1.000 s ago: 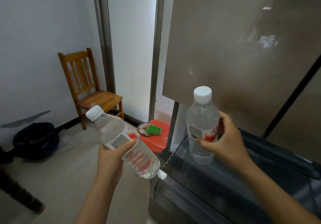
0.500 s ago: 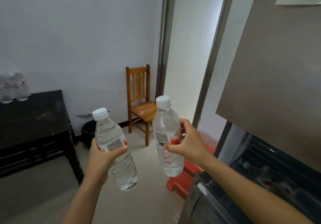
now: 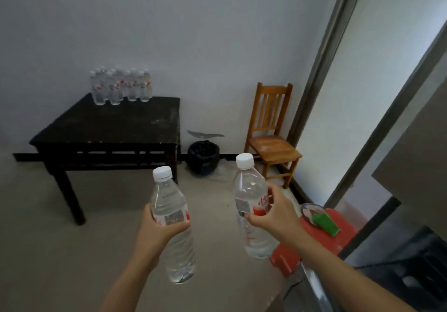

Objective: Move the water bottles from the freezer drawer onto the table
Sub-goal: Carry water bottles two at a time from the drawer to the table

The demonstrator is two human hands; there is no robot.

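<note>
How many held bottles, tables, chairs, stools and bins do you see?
Held water bottles: 2, left bottle, right bottle
Black table: 1
Wooden chair: 1
Red stool: 1
Black bin: 1
Total: 6, plus table bottles, too blurred to count.

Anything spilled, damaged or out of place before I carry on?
No spills: left bottle and right bottle, gripped in the left hand and right hand, are capped; table bottles stand upright. Only flaw: peeled paint patch low on the wall between table and chair.
</note>
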